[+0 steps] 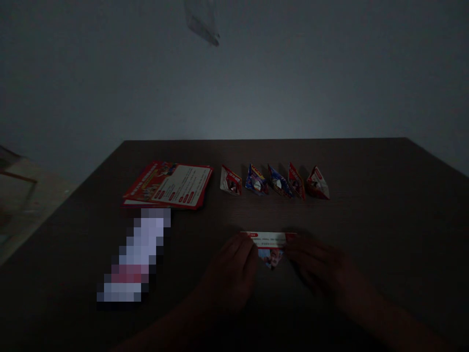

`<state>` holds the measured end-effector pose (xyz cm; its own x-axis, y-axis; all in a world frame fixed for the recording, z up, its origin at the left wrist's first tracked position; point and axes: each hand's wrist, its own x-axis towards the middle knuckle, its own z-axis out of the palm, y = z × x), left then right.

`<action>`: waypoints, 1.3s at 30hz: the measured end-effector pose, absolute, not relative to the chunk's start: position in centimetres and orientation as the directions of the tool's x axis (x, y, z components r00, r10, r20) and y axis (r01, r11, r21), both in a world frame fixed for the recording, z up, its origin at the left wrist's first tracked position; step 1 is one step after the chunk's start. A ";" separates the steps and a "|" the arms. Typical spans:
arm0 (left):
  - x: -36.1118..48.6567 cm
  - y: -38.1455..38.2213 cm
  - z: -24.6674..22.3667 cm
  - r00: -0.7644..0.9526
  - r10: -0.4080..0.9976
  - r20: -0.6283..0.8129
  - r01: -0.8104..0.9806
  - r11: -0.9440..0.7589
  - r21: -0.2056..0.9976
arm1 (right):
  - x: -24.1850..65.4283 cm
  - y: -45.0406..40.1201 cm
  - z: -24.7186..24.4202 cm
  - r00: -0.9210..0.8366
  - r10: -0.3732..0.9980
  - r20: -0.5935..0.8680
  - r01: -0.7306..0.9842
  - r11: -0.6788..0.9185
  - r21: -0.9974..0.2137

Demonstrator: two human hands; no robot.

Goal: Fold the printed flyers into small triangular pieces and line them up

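Note:
A printed paper (271, 240), folded so that a triangle points toward me, lies on the dark table in front of me. My left hand (232, 271) grips its left end, fingers bent and close together. At the right end, the fingers of my right hand (326, 266) are on the paper, their tips partly lost in shadow. A white strip with red print runs along the far edge of the paper, and a picture shows on the triangle below it. Dim light hides much of both thumbs.
Several small folded paper boats (257, 182) stand in a row behind my hands. Left of them lies a stack of printed red flyers (176, 183). A bright oblong object (135, 259), pixelated, rests nearer on the left. Past the table (366, 161) rises a pale wall (293, 73).

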<state>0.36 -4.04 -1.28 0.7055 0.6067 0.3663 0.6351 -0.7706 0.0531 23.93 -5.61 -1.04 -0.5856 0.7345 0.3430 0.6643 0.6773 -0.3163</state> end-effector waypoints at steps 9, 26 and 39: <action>-0.1 -5.6 -2.5 0.717 0.612 0.334 0.651 -0.759 -0.006 | 22.2 -7.6 -1.9 -0.557 0.780 0.284 0.778 0.610 -0.151; 0.2 -5.0 -1.3 0.724 0.643 0.251 0.618 -0.765 0.180 | 21.9 -6.9 -1.6 -0.585 0.779 0.223 0.749 0.625 -0.219; 0.1 -5.5 -1.3 0.664 0.726 0.182 0.697 -0.688 0.201 | 21.7 -7.0 -1.6 -0.547 0.804 0.234 0.771 0.592 -0.235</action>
